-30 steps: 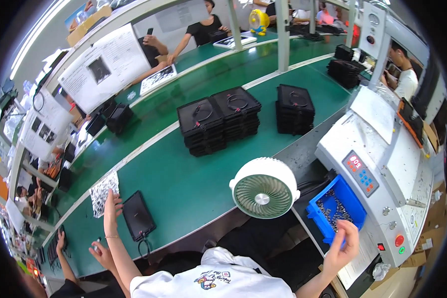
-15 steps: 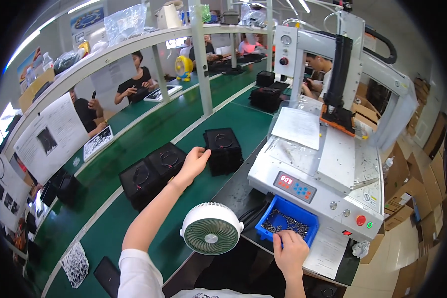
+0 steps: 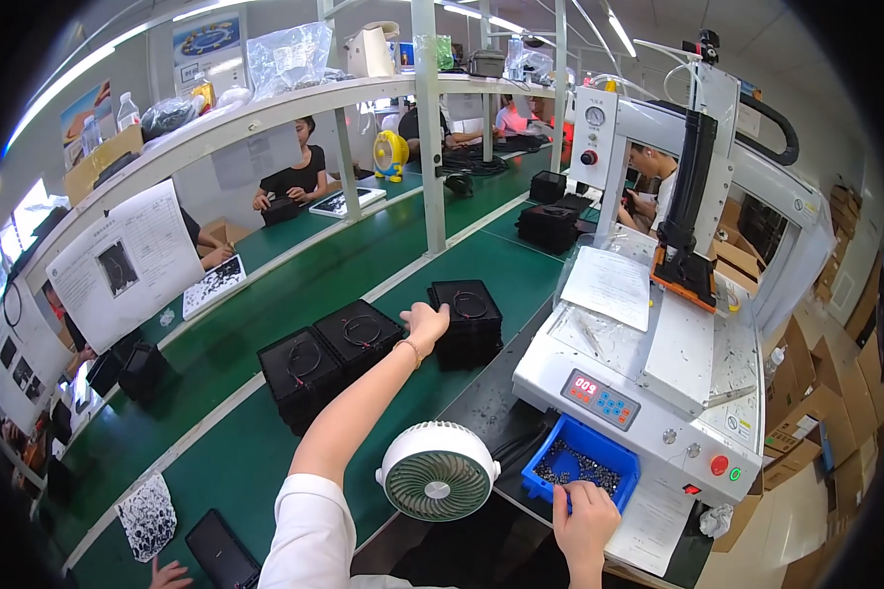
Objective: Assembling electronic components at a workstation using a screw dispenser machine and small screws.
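Note:
My left hand (image 3: 425,326) is closed at the near-left corner of a stack of black square panels (image 3: 468,329), its curled fingers against the edge. Whether they pinch a panel is hidden. On top of the stack lies a thin looped cable. To the left stand two more black stacks, one (image 3: 359,329) beside the other (image 3: 303,371), each with a looped cable on top. My right hand (image 3: 586,520) hovers over the near rim of a blue bin (image 3: 621,459) of small metal screws (image 3: 584,469). Its thumb and fingers are drawn together; anything between them is too small to make out.
A white round fan (image 3: 436,471) stands between my arms. A white benchtop machine (image 3: 599,363) with a control panel fills the right. Another person's hand (image 3: 170,575) is at the lower left, near a black flat case (image 3: 222,550). People sit across the green bench (image 3: 363,265).
The whole view has swung, shifting things rightward and down. My left hand stays by the stack and my right by the bin. Another person's hand has come in at the lower left.

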{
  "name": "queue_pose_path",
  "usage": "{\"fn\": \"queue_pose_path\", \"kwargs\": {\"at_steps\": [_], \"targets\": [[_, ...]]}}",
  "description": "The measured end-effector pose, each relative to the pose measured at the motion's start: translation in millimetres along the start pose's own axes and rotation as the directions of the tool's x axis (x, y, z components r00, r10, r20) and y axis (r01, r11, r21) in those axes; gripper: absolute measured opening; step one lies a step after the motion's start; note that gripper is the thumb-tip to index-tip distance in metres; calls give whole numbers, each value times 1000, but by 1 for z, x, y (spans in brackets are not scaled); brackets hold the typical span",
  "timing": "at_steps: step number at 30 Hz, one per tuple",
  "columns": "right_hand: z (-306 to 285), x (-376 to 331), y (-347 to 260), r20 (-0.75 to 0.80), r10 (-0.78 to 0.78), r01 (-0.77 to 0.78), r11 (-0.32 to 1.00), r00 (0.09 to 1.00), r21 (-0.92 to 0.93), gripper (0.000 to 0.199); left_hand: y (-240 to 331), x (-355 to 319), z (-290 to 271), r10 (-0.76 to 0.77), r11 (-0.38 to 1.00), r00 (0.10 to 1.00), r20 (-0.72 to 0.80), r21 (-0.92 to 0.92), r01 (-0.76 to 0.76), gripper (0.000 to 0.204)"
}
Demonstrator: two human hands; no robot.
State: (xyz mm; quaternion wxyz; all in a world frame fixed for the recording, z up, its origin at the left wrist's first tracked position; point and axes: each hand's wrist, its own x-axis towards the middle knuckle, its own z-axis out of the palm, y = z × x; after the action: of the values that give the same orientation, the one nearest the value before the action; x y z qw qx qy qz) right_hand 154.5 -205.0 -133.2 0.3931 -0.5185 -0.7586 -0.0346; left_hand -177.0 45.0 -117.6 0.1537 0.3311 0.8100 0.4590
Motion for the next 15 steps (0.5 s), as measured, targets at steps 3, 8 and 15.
{"fn": "queue_pose_path", "kwargs": {"at_steps": [3, 8, 15], "targets": [[1, 0, -1, -16, -6, 6, 1000, 1000, 2, 15, -20, 25, -1, 57, 990, 985, 163, 116, -77, 40], [-1, 3, 0, -14, -10, 10, 1000, 1000, -19, 15, -5, 25, 7, 146, 907, 987, 67, 390, -160, 37], [-35, 22, 25, 337, 109, -267, 841, 935, 470, 16, 22, -9, -38, 136, 509, 882, 452, -795, 329, 9]]}}
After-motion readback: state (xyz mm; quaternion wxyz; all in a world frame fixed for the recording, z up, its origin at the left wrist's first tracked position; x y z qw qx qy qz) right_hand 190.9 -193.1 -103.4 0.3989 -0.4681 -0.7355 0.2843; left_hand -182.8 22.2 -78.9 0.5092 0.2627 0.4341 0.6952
